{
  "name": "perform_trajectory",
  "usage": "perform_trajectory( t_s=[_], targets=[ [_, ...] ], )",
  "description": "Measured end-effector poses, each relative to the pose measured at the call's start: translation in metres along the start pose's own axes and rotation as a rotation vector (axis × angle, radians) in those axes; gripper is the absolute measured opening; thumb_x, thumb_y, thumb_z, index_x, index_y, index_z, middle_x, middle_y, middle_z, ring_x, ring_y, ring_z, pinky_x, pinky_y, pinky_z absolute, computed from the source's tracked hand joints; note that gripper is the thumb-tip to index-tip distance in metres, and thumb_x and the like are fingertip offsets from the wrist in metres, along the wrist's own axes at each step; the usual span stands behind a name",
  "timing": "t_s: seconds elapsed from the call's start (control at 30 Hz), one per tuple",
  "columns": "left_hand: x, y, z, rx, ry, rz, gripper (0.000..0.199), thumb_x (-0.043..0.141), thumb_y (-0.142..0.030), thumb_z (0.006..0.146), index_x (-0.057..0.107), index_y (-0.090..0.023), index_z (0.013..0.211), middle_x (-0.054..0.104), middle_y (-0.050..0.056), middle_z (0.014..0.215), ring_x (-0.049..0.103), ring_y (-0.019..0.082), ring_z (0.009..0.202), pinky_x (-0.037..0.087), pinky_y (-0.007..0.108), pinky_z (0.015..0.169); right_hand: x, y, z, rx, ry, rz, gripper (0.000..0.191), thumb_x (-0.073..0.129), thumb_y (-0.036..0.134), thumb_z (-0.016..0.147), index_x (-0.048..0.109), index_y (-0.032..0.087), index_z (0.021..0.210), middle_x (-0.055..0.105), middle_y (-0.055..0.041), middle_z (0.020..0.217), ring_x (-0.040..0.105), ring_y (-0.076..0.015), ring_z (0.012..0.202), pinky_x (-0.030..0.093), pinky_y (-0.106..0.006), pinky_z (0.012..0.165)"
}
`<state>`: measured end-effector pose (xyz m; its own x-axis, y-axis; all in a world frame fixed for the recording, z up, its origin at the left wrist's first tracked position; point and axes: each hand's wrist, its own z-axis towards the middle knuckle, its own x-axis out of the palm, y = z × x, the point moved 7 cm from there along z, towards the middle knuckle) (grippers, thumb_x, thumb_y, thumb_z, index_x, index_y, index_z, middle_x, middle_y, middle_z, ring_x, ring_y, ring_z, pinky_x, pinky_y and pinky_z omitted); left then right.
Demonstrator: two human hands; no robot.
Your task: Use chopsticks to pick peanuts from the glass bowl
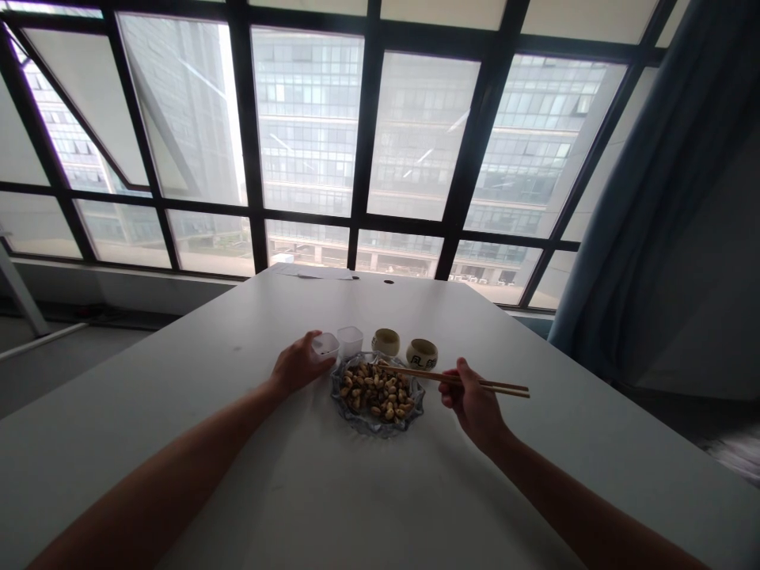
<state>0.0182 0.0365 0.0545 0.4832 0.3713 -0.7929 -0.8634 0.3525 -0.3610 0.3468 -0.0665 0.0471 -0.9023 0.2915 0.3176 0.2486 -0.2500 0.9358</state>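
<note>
My left hand [300, 364] is closed around a small translucent plastic cup [325, 347], which has a few dark bits in it. Between the fingers of my right hand [475, 400] is a pair of chopsticks [499, 387], their tips over the far part of a scalloped glass bowl [380, 430]. Nuts, apparently in their shells [385, 396], fill that bowl; whether the tips pinch anything is too small to tell. A second translucent cup [350, 340] stands beside the first, behind the bowl.
Two small cream-coloured cups [385, 342], the right one [422, 355] bearing dark characters, stand behind the bowl. White papers [312, 271] lie at the far end of the white table [207, 475]. Beyond are large windows, with a blue curtain [629, 206] to the right.
</note>
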Motion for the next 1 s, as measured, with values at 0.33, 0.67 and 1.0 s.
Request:
perform_trajectory(
  t_s=[0.33, 0.67, 1.0],
  targets=[
    [0.001, 0.0, 0.0, -0.02, 0.039, -0.002, 0.063, 0.069, -0.047, 0.077, 0.05, -0.019, 0.13, 0.072, 0.009, 0.102, 0.07, 0.027, 0.096, 0.054, 0.037, 0.086, 0.001, -0.006, -0.003, 0.062, -0.039, 0.057, 0.054, 0.082, 0.066, 0.059, 0.064, 0.015, 0.065, 0.062, -0.0025, 0.047, 0.052, -0.0113, 0.039, 0.042, -0.021, 0.034],
    [0.007, 0.014, 0.002, -0.101, 0.034, 0.065, 0.063, 0.061, -0.05, 0.082, 0.045, -0.017, 0.133, 0.066, 0.015, 0.122, 0.063, 0.031, 0.113, 0.046, 0.045, 0.097, 0.025, 0.042, -0.038, -0.607, 0.303, -0.541, 0.046, 0.055, 0.053, 0.093, 0.066, 0.018, 0.067, 0.063, -0.0026, 0.051, 0.058, -0.0125, 0.042, 0.046, -0.024, 0.044],
    [-0.018, -0.03, 0.025, 0.204, 0.021, 0.136, 0.069, 0.06, -0.053, 0.081, 0.041, -0.021, 0.138, 0.057, 0.013, 0.137, 0.053, 0.031, 0.126, 0.039, 0.047, 0.106, 0.016, 0.023, -0.02, -0.323, 0.107, -0.263, 0.052, 0.06, 0.067, 0.084, 0.063, 0.017, 0.068, 0.063, -0.0028, 0.049, 0.054, -0.0123, 0.036, 0.041, -0.023, 0.036]
  ],
)
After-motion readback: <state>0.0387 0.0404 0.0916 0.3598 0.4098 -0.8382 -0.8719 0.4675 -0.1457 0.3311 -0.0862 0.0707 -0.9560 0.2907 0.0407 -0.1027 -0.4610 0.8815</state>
